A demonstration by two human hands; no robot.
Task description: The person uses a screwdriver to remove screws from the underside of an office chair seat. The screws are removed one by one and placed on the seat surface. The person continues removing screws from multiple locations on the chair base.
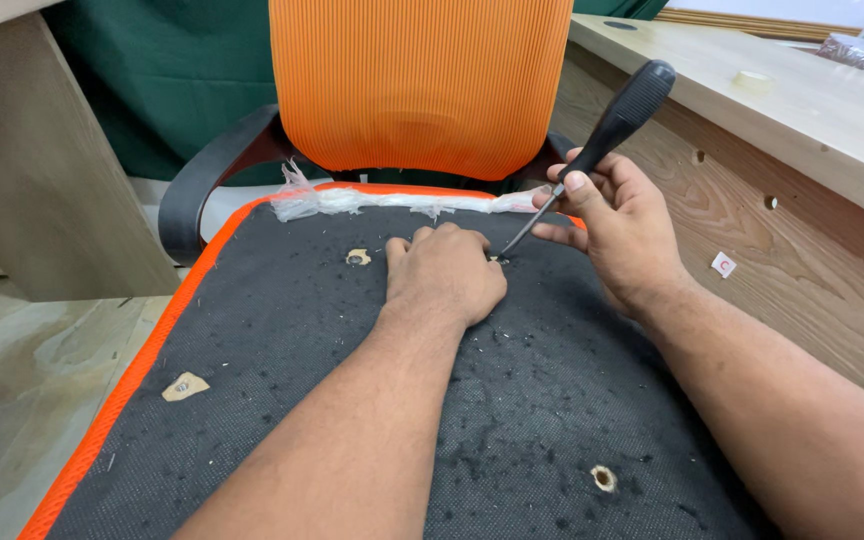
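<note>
An overturned office chair seat (pixel 332 400) lies before me, its underside covered in black fabric with orange edging. My right hand (pixel 617 225) grips a black-handled screwdriver (pixel 620 118), its metal tip touching the fabric near a screw hole beside my left knuckles. My left hand (pixel 444 272) rests fist-like on the fabric, fingers curled down next to the tip. What sits under the fingers is hidden. Torn holes (pixel 358 257) (pixel 184 386) (pixel 604 478) show bare wood in the fabric.
The orange mesh backrest (pixel 420 85) stands upright behind the seat, with a black armrest (pixel 214 170) at left and torn clear plastic wrap (pixel 352 200) along the seat's far edge. Wooden desk panels (pixel 782 230) (pixel 32 170) flank both sides. Tape roll (pixel 754 79) lies on the right desktop.
</note>
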